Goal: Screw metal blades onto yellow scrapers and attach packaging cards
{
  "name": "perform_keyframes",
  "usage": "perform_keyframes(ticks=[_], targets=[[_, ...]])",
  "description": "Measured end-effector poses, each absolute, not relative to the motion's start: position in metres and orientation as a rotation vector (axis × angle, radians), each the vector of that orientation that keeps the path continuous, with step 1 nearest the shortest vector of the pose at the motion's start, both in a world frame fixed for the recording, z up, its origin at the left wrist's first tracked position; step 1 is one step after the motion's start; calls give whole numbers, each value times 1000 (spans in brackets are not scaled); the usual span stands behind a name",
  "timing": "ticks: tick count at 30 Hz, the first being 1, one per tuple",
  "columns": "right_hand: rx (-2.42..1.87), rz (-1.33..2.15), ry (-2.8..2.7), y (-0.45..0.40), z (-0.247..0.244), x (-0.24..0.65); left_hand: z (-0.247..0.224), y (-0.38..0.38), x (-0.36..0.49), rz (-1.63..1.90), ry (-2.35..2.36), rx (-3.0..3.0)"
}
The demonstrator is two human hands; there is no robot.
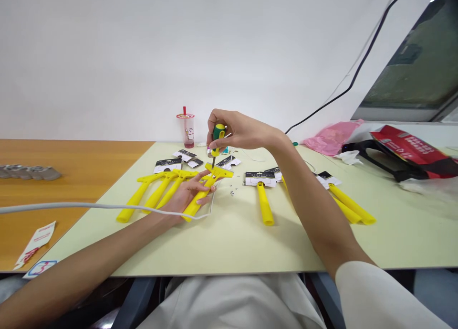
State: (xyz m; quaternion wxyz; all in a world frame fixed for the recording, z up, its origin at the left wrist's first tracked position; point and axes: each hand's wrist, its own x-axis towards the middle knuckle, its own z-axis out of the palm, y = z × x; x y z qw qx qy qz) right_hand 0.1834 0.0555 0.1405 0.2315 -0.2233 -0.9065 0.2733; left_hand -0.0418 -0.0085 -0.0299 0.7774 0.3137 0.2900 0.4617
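My left hand (191,193) is closed round a yellow plastic scraper (198,202), its wide head tilted up and away from me. Above it, my right hand (232,128) grips a green and yellow screwdriver (219,134) upright, and the tip meets the scraper's head. Several more yellow scrapers (136,200) lie just left of my left hand. Tiny screws (232,192) are scattered to the right of the held scraper. A yellow scraper with a black and white card (265,204) lies further right.
Black and white cards (168,165) lie behind the scrapers. A lidded cup (189,131) with a red straw stands by the wall. More yellow handles (352,204) lie beyond my right forearm. A pink bag (332,137) and a red package (411,147) are at right. A white cable (107,206) crosses my left forearm.
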Motion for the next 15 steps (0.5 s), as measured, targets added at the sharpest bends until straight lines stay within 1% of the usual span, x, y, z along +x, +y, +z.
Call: perform_keyframes(ticks=[15], targets=[[-601,730,-2492,59,139,184,-27,-10,-41,984,613,685]])
